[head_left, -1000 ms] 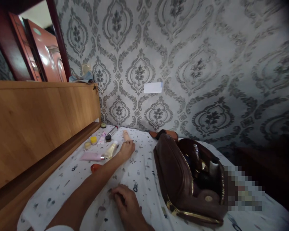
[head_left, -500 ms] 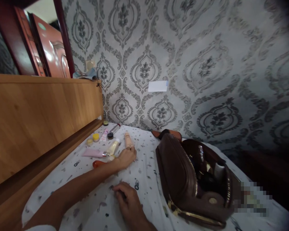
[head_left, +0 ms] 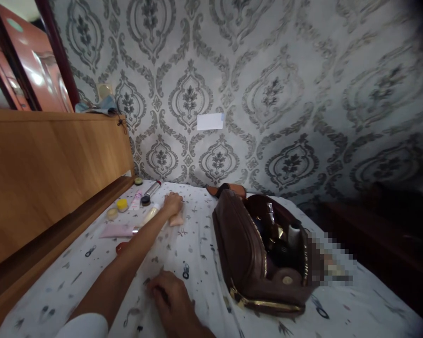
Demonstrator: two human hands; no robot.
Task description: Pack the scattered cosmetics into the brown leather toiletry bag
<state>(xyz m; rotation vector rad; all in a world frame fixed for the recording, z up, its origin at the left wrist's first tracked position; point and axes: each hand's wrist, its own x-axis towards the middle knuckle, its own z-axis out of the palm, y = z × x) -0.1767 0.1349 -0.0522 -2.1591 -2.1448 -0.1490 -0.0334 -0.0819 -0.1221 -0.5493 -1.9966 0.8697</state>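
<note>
My left hand [head_left: 173,204] reaches far over the printed sheet, its fingers closed over the far part of a peach cosmetic tube [head_left: 176,219]. The tube's near end sticks out below the hand. Nearer to me, my right hand [head_left: 171,298] hovers or rests over the sheet, fingers loosely curled with a gap to the thumb and nothing visible in them. Left of my left forearm lie a pale yellow tube [head_left: 151,215], partly hidden, and a pink tube [head_left: 118,230]. An orange-red item [head_left: 121,247] is mostly covered by the forearm.
An open brown cosmetic bag [head_left: 238,244] with bottles inside stands on the right. Toward the back left lie yellow [head_left: 121,204] and black [head_left: 145,200] small jars and a silver tube [head_left: 152,188]. A wooden board [head_left: 56,173] borders the left; patterned wall stands behind.
My left hand has moved from the peach tube's near end to its far part. The view has turned right. My right hand stays low, loosely curled.
</note>
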